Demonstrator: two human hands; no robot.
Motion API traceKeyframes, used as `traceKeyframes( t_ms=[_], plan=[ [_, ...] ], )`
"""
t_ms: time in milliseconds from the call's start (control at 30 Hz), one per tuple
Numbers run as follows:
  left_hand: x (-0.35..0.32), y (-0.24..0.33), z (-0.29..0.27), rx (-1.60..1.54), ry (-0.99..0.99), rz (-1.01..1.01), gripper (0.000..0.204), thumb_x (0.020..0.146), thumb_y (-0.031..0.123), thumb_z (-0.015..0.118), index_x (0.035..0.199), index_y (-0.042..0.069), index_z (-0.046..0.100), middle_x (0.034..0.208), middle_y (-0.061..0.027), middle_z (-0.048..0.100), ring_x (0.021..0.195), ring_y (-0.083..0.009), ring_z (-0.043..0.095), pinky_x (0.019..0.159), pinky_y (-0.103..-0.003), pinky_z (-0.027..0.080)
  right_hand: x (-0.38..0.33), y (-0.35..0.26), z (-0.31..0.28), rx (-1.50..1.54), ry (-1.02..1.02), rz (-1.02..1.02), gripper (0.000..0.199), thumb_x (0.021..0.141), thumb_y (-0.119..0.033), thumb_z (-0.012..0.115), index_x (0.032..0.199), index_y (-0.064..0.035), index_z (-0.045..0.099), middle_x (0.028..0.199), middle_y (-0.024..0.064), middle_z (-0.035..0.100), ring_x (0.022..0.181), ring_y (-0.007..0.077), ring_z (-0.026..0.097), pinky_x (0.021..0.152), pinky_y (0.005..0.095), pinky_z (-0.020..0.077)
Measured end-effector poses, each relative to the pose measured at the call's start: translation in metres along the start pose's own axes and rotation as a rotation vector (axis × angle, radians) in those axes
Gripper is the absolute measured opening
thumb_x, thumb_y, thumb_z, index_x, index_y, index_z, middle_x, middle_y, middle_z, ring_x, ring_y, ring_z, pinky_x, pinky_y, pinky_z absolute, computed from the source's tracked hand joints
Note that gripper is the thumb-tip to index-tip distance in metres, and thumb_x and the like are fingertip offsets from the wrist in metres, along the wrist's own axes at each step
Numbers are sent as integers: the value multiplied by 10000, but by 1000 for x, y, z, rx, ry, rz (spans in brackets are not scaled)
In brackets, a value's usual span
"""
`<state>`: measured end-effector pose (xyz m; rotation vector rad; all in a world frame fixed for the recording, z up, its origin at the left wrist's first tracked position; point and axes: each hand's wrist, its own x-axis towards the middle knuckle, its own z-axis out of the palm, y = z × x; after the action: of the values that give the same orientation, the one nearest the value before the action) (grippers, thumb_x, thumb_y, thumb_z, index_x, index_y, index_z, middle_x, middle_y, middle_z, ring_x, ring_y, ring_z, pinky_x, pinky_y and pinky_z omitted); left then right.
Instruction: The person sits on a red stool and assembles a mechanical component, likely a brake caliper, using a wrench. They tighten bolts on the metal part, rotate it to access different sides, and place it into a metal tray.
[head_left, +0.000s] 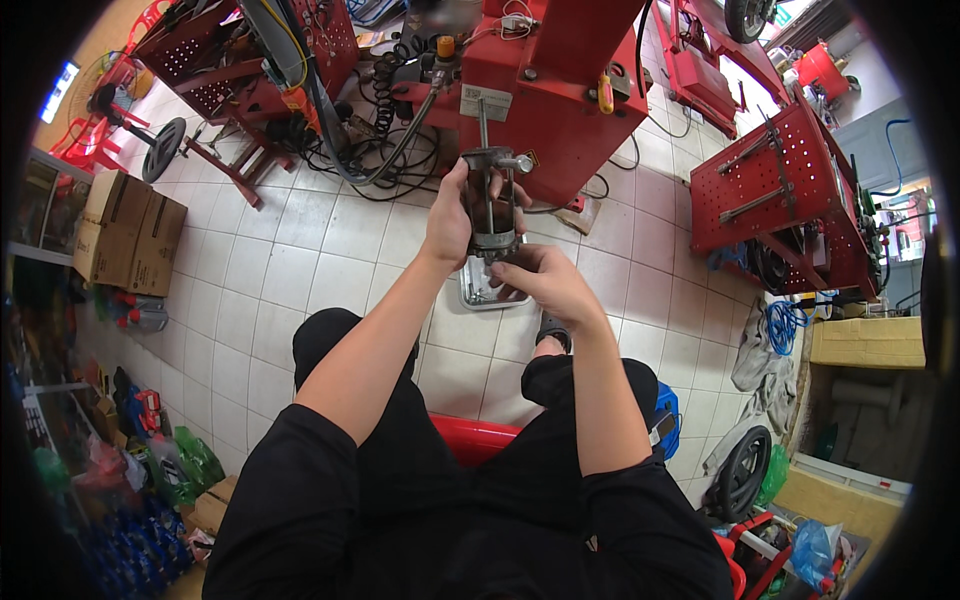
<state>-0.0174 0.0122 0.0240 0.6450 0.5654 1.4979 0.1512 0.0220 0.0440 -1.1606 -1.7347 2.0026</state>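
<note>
I hold a dark metal assembly (492, 243) upright in front of me. It has an open, cage-like body with round end plates, a long rod running through it and out of the top, and a small fitting at the upper right. My left hand (454, 215) grips its side, with fingertips showing behind the rod. At the lower end is my right hand (543, 283), thumb and fingers closed against the bottom plate; whether they pinch a small part there is hidden. Beneath the hands, a shallow tray (467, 296) with small metal pieces sits on the tiled floor.
A red machine (570, 130) with hoses stands ahead. Red perforated carts (730, 180) flank it right and left. Cardboard boxes (130, 235) are at left. A black wheel (745, 472) and a blue coiled hose (787, 325) lie at right. A red seat (470, 437) shows below me.
</note>
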Motion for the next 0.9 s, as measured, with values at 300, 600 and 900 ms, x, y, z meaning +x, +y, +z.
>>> traceKeyframes(
  t_ms=[300, 600, 900],
  plan=[
    [-12, -17, 5, 611, 4, 373, 437, 959, 435, 445, 1014, 17, 563, 878, -73, 605, 804, -183, 579, 739, -293, 463, -31, -25, -34, 310, 241, -546, 203, 902, -64, 566, 1070, 45, 602, 857, 82, 659, 730, 118, 612, 670, 257, 497],
    [-12, -7, 5, 1016, -64, 682, 427, 873, 432, 531, 954, 21, 620, 997, -157, 611, 881, -343, 588, 791, -390, 465, -33, -30, -29, 254, 318, -559, 172, 905, -26, 590, 1063, 39, 600, 895, 78, 645, 771, 130, 624, 723, 265, 506],
    [-16, -3, 7, 1081, -37, 807, 473, 834, 487, 536, 893, 29, 639, 1013, -160, 613, 889, -348, 593, 754, -423, 473, -36, -30, -32, 269, 205, -622, 200, 860, 37, 612, 1057, 34, 578, 943, 87, 649, 874, 150, 634, 832, 298, 504]
  ],
)
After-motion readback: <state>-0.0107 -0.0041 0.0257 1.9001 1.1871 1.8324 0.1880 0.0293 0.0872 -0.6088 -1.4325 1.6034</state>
